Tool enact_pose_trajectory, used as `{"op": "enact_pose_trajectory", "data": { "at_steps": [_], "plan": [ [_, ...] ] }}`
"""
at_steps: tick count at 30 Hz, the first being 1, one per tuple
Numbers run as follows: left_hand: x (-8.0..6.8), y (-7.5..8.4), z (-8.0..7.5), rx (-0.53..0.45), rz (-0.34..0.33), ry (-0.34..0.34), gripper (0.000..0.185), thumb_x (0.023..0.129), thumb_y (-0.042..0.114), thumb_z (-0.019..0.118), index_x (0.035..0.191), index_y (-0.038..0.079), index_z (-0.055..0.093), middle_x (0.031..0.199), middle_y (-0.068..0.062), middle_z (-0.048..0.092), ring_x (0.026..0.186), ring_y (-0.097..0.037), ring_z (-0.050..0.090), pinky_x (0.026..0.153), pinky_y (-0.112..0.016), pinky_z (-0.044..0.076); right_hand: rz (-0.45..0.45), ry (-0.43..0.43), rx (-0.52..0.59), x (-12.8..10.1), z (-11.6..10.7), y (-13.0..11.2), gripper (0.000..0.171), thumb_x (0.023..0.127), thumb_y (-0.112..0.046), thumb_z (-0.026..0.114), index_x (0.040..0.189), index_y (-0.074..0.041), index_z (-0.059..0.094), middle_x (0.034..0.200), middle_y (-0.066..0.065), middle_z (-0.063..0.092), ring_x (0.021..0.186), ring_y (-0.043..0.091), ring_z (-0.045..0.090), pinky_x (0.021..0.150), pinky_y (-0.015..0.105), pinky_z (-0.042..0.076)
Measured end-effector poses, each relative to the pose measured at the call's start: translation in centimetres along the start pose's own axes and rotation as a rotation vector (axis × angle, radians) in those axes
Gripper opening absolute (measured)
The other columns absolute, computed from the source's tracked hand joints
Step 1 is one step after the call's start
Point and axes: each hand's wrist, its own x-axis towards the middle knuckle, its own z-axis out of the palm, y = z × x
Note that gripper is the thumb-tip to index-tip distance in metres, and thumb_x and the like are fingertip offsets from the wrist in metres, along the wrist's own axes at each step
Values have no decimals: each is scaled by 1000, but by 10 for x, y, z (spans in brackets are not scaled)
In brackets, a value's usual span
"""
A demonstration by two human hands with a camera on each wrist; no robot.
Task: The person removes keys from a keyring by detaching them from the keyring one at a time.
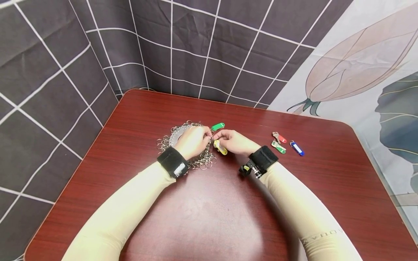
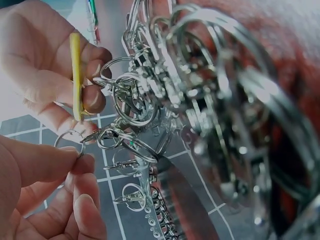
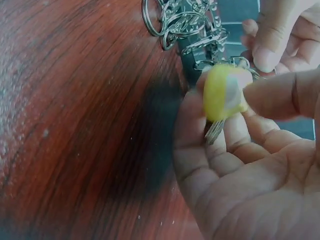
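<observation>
A round metal rack (image 1: pixel 174 135), fringed with several clasps and split rings, lies on the table. My left hand (image 1: pixel 192 141) is over its right side, pinching one split ring (image 2: pixel 79 150) between thumb and finger. My right hand (image 1: pixel 236 142) is close beside it and holds a yellow key tag (image 3: pixel 215 95) between thumb and fingers. A metal key (image 3: pixel 215 131) hangs below the tag in the right wrist view. Whether the tag's own ring is joined to the rack cannot be made out. Just beyond both hands lies a green key tag (image 1: pixel 218 126).
On the right of the reddish-brown table (image 1: pixel 222 203) lie a red key tag (image 1: pixel 282 139) with a key, another green key tag (image 1: pixel 281 149) with a key, and a blue key tag (image 1: pixel 298 148). A dark gridded cloth (image 1: pixel 189 43) hangs behind the table.
</observation>
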Motion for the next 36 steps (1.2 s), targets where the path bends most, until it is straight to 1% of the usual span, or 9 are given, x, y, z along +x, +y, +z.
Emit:
{"op": "enact_pose_trajectory", "data": {
  "at_steps": [7, 12, 16, 18, 20, 24, 28, 31, 36],
  "plan": [
    [0, 1, -1, -6, 19, 7, 10, 91, 17, 62, 95, 13, 70, 79, 2, 64, 72, -14, 58, 65, -31, 47, 53, 34, -34, 2, 4, -5, 22, 92, -1, 43, 104, 0, 61, 90, 15, 64, 66, 20, 53, 59, 29, 45],
    [0, 0, 0, -9, 11, 9, 9, 91, 18, 63, 94, 14, 70, 80, 3, 64, 74, -13, 59, 66, -31, 47, 51, 17, 34, 2, 3, -5, 27, 87, -1, 40, 106, 2, 59, 86, 15, 62, 66, 21, 47, 57, 30, 39],
    [-1, 1, -1, -9, 0, 2, 9, 91, 17, 63, 95, 13, 70, 80, 2, 64, 75, -14, 60, 68, -32, 48, -26, 35, -124, 0, 1, -4, 21, 88, -10, 57, 108, -3, 60, 79, 6, 59, 68, 17, 52, 61, 29, 42],
    [-1, 1, -1, -9, -2, 3, 9, 91, 17, 62, 95, 13, 69, 81, 2, 65, 76, -15, 60, 69, -33, 48, -66, 79, -242, -1, 3, -3, 25, 84, -16, 71, 105, -7, 60, 78, 3, 59, 70, 15, 53, 65, 28, 43],
    [-1, 1, 0, -11, -4, 7, 9, 90, 16, 62, 94, 13, 69, 82, 2, 65, 77, -15, 60, 70, -33, 49, -103, 130, -346, -2, 6, -3, 29, 80, -20, 78, 101, -10, 61, 80, 1, 59, 73, 15, 53, 67, 29, 43],
    [0, -2, 2, -24, 7, 15, 9, 90, 14, 61, 93, 12, 69, 83, 1, 66, 79, -15, 62, 71, -33, 50, -173, 212, -464, -3, 13, -5, 18, 84, -22, 77, 90, -14, 62, 78, -3, 59, 74, 14, 53, 69, 30, 43],
    [1, -3, 2, -22, 11, 14, 10, 90, 13, 60, 94, 11, 69, 83, 0, 67, 78, -15, 62, 71, -32, 50, -240, 250, -511, -5, 12, -6, 12, 87, -24, 73, 85, -17, 64, 75, -6, 60, 74, 12, 54, 70, 30, 45],
    [0, -4, 1, -17, 9, 14, 11, 90, 14, 60, 95, 11, 69, 83, 0, 67, 77, -15, 62, 71, -32, 50, -257, 274, -499, -6, 11, -6, 9, 89, -24, 71, 92, -15, 67, 79, -5, 63, 73, 11, 54, 71, 29, 46],
    [-1, -3, 0, -30, 1, -1, 11, 90, 14, 60, 96, 10, 69, 85, -1, 67, 78, -16, 63, 72, -33, 50, -241, 288, -412, -9, 11, -4, 24, 91, -21, 68, 113, -12, 63, 89, -1, 67, 59, 11, 57, 60, 29, 50]
  ]
}}
